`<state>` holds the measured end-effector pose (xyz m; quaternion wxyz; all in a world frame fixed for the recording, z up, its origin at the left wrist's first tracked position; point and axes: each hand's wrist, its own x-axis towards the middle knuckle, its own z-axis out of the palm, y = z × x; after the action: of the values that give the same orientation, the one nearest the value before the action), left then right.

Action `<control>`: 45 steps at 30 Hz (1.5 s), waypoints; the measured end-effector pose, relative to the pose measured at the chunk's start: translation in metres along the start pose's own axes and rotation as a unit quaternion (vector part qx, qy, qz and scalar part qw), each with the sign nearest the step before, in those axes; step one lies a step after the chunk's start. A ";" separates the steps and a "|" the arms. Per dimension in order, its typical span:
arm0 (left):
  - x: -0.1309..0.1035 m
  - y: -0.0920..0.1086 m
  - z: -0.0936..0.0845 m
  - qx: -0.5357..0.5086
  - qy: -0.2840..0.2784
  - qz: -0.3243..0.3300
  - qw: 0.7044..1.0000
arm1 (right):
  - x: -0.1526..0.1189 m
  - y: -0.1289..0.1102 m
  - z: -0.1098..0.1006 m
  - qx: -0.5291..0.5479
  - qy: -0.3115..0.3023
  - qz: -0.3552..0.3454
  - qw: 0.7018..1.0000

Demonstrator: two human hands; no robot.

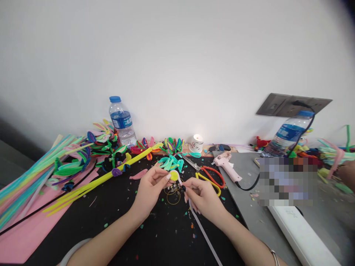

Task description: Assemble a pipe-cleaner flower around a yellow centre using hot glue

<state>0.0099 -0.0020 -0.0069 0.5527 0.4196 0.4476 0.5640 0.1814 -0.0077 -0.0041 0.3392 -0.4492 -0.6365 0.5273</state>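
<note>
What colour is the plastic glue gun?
The glue gun is pale pink, clearest in the head view.

The disc (174,176), small, round and bright yellow, is held above the black bench (163,240), and the strip (202,229) (pale, flat and narrow) curls against its right side and trails toward the wearer.

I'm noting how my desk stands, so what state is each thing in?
Left bottle: upright, capped.
Right bottle: capped.
Scissors: lying down, handles apart.
Glue gun: lying down, power unclear.
Wall sockets: one plug in.
White cup: upright.
Yellow disc: held, left hand.
Pale strip: held, right hand.
</note>
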 end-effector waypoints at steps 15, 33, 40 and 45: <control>-0.007 -0.006 0.002 0.015 -0.035 -0.011 0.999 | -0.002 0.003 0.008 -0.055 -0.016 -0.022 0.998; -0.008 -0.004 0.003 0.067 -0.047 -0.005 0.997 | -0.002 0.003 0.008 -0.091 0.002 -0.033 0.995; -0.003 -0.005 0.001 0.015 -0.020 -0.032 0.999 | 0.000 -0.001 0.008 0.051 0.008 0.056 0.997; -0.004 -0.003 0.003 0.010 -0.037 -0.051 0.998 | 0.002 -0.006 0.005 0.103 0.002 0.067 0.992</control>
<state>0.0135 -0.0061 -0.0090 0.5931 0.4221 0.4530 0.5146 0.1745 -0.0075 0.0010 0.3483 -0.4546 -0.5470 0.6106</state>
